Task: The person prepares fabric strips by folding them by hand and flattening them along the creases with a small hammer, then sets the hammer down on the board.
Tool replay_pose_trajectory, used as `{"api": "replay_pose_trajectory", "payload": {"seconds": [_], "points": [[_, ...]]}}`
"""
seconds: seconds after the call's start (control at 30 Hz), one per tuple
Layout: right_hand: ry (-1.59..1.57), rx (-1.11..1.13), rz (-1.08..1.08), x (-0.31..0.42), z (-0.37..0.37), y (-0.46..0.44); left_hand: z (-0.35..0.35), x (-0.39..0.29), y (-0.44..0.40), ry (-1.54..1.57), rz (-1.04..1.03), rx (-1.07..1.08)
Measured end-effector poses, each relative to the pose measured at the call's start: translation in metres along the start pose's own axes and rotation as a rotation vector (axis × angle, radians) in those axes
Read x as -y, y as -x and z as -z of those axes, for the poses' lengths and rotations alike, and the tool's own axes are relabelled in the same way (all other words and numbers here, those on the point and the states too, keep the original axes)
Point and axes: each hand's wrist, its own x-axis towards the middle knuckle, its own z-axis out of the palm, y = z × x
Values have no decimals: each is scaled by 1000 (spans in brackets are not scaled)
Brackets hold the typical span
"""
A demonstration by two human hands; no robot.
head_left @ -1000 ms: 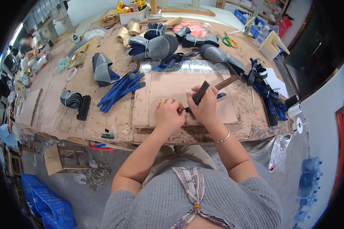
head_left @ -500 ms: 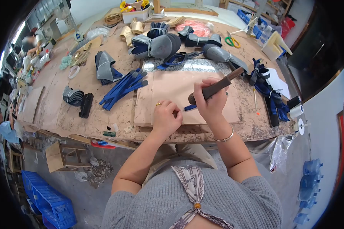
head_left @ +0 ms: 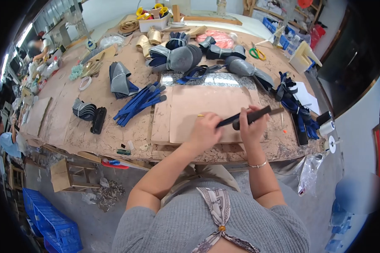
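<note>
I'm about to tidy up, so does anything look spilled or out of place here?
Yes. A loose heap of small, greyish-brown scraps lies on the grey floor beside the square-seated, light wooden stool, looking unswept. Also, crumpled clear plastic sheeting hangs at the right front of the brown-covered workbench, rather untidily.

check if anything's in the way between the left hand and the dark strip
Nothing visible: the left hand holds one end of the dark strip directly. The dark-handled tool in the right hand is near its other end, not between them.
</note>
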Motion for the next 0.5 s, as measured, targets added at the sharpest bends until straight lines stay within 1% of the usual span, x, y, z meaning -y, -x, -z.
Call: {"api": "replay_pose_trajectory", "payload": {"seconds": [0.07, 0.13, 0.17, 0.27, 0.33, 0.4, 0.43, 0.47, 0.5], "points": [[71, 33, 52, -6, 4, 7, -13, -1, -8, -45, -68, 125], [112, 17, 59, -14, 3, 17, -17, 3, -14, -168, -90, 215], [94, 54, 20, -14, 6, 19, -14, 6, -15, -229, -97, 265], [120, 76, 25, -15, 6, 19, 9, 13, -14, -321, -53, 325], [93, 97, 12, -11, 8, 19, 39, 51, -1, -240, 50, 125], [58, 82, 1, -9, 13, 21, 97, 78, 14, -273, 176, -88], [-10, 75, -40, -17, 13, 30, 127, 90, 24, -337, 261, -134], [-20, 60, -11, -16, 14, 31, 151, 115, 39, -474, 315, -174], [-29, 51, 19, -13, 18, 31, 161, 110, 43, -675, 285, -298]]}}
